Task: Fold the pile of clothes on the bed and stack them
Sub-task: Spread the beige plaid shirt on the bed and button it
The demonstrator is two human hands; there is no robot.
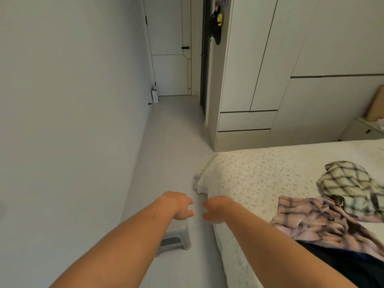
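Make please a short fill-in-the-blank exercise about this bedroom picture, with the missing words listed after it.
1. The pink plaid garment lies on the ____.
2. The left hand and the right hand hold ____.
3. The small grey stool stands on the ____.
4. The cream plaid garment lies farther from the hands than the ____ one.

Missing words: bed; nothing; floor; pink

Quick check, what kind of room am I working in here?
Most likely a home bedroom: a bed with unfolded clothes on it, built-in wardrobe alongside, and a closed door down the passage.
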